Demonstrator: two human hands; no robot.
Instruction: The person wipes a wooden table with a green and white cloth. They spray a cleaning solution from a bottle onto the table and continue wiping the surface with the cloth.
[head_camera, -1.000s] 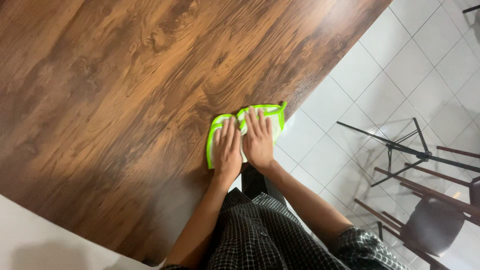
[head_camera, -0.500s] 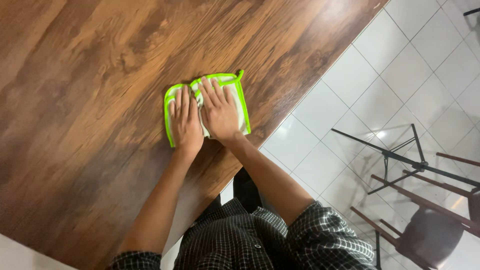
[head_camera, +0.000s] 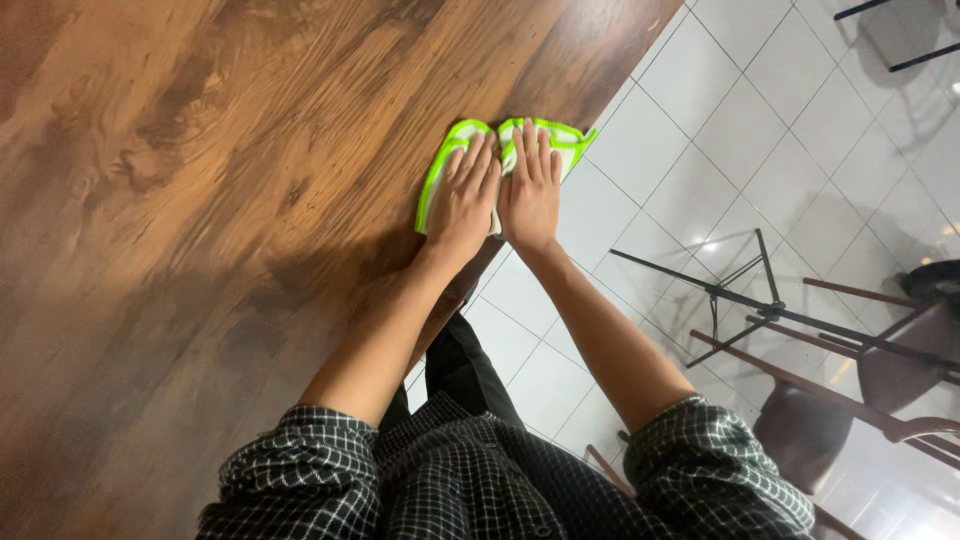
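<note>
A dark brown wooden table (head_camera: 200, 200) with a strong grain filled the left and middle of the view, its edge running diagonally from the far right down toward the near middle. On it, right at that edge, lay a white cloth with a bright green border (head_camera: 440, 165), folded and bunched, its right corner reaching to the table's rim over the floor.

The left hand (head_camera: 462, 200) lay flat on the left part of the cloth, palm down, fingers stretched out straight and close together, gripping nothing. Just beside it, touching along the thumbs, the right hand (head_camera: 530, 190) pressed flat on the right part of the cloth in the same way, fingers extended and slightly spread, not curled around anything. Both forearms reached out from checked black-and-white sleeves (head_camera: 700, 470) at the near edge.

To the right, a white tiled floor (head_camera: 720, 120) lay beyond the table. On it stood a black folding stand (head_camera: 770, 305), and nearer the right edge a chair with a dark seat and reddish-brown frame (head_camera: 860, 400).
</note>
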